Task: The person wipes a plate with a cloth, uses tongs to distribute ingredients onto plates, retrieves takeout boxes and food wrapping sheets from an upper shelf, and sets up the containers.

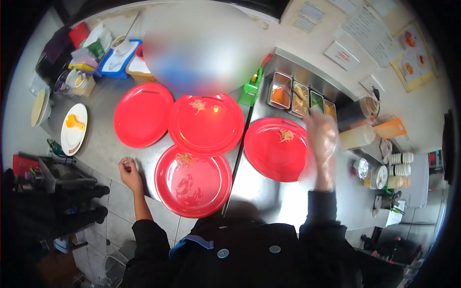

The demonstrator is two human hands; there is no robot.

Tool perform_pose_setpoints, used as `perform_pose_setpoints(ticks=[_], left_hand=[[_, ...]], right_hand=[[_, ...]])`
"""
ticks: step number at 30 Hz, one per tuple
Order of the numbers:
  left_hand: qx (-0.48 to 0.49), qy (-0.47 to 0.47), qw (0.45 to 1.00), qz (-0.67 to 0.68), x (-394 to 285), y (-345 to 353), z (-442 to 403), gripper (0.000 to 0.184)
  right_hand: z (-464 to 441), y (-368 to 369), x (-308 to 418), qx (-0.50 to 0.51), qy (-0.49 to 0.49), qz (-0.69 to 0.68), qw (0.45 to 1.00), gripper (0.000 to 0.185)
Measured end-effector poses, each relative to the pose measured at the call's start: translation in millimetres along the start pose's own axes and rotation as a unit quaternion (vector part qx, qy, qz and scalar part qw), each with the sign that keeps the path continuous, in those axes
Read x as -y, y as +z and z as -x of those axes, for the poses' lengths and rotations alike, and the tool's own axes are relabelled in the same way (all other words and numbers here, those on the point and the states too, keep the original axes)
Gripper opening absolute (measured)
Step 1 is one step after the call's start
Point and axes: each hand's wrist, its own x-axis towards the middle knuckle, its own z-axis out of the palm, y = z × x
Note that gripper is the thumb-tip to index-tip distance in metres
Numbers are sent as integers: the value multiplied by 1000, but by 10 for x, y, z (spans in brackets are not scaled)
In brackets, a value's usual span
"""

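Observation:
My left hand [129, 173] is at the front edge of the steel counter, left of the nearest red plate [192, 185]. Its fingers are curled closed and I see nothing in them. Motion blurs my right hand [322, 137], which looks covered by a clear glove. It is over the right rim of another red plate [269, 156], just below the metal food pans; its fingers are smeared. Small heaps of pale shreds [285, 135] lie on that plate, on the nearest plate and on the back middle plate [206, 137]. The left red plate [143, 115] is bare.
Metal pans [280, 90] hold orange, pale and green food. Squeeze bottles [357, 138] and stacked cups [401, 164] stand at right. A white oval plate with an orange spoon [74, 123], a blue tub [115, 65] and bowls are at left. A blurred oval covers the back.

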Motion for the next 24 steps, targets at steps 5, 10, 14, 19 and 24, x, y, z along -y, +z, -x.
perform_pose_setpoints(ticks=[5,10,14,19,24], left_hand=[[3,11,1000,-15,-9,-7,-2,20],[11,-1,1000,-24,-21,-9,1,23],[7,8,1000,-13,12,2,-7,23],[15,4,1000,-9,0,-5,-7,22],[7,8,1000,-10,-41,1,10,22]], right_hand=[[-457,302,-686,65,47,49,996,31],[-547,530,-704,34,55,69,995,30],[-552,515,-785,31,60,73,995,29],[-481,111,-775,-7,29,35,999,26],[-441,91,-848,-18,90,-33,995,25]])
